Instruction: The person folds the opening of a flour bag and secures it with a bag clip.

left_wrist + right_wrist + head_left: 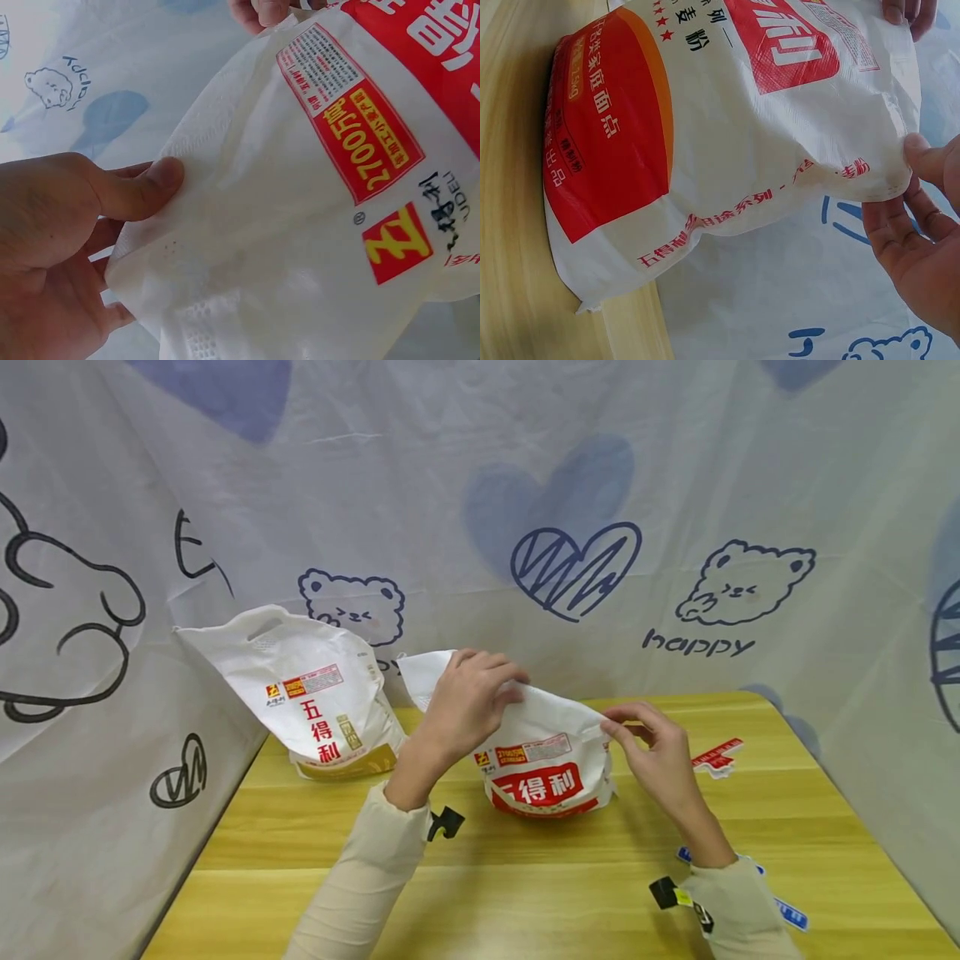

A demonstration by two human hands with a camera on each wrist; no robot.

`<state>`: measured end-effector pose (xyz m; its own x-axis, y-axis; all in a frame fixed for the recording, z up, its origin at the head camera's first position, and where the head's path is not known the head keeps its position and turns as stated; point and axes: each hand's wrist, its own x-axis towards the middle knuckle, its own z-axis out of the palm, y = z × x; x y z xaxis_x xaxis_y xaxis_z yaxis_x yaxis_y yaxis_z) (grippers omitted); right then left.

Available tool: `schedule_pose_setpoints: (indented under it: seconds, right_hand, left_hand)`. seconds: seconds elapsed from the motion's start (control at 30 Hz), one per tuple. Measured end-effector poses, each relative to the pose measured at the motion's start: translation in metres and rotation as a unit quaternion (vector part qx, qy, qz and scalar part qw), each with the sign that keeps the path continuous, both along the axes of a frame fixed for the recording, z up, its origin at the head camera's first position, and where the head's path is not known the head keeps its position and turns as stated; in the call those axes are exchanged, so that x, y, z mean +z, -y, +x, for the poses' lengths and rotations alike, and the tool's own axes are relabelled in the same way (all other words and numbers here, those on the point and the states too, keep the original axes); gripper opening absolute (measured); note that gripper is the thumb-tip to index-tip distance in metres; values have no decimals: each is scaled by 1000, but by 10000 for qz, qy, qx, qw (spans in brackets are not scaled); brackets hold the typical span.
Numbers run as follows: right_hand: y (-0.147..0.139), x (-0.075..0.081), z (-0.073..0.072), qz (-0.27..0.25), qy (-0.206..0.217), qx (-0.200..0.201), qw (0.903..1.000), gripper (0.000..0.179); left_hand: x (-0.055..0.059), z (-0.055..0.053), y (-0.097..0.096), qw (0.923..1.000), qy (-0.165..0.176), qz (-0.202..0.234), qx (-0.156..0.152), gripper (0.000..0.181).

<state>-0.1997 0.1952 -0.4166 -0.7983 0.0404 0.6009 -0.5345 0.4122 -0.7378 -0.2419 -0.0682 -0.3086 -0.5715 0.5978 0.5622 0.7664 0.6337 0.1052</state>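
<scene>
A white flour bag [543, 785] with a red printed label stands on the wooden table, its top folded over. My left hand [474, 697] pinches the upper edge of the bag near its left part; in the left wrist view the thumb lies on the front of the white plastic [225, 217] and the fingers go behind it. With thumb and fingertips my right hand [656, 752] pinches the top right corner, which the right wrist view shows too, with the hand [922, 217] at the bag's edge [885, 169].
At the left stands a second white flour bag [322, 693] with a gold base and a handle slot. Red-and-white strips [718, 756] lie right of the hands, and blue strips [791, 914] lie by the right forearm. A printed curtain [450, 527] hangs behind the table [570, 893].
</scene>
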Motion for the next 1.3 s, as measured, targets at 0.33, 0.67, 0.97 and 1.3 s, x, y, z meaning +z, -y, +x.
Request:
schedule_pose_setpoints:
  seconds: [0.33,0.67,0.97,1.3]
  right_hand:
    - [0,1,-2,142,62,-193,9997,11]
    - [11,19,8,218,-115,-304,9992,10]
    - [13,31,19,129,-89,-149,9998,10]
    - [-3,3,1,193,48,-78,9998,15]
  left_hand:
    - [-5,-1,-4,9997,-149,183,53,15]
    - [-11,-3,-5,9989,-213,399,89,13]
    - [-14,-3,-9,9982,-313,520,4,12]
    - [-15,-4,-10,9979,-415,497,12,13]
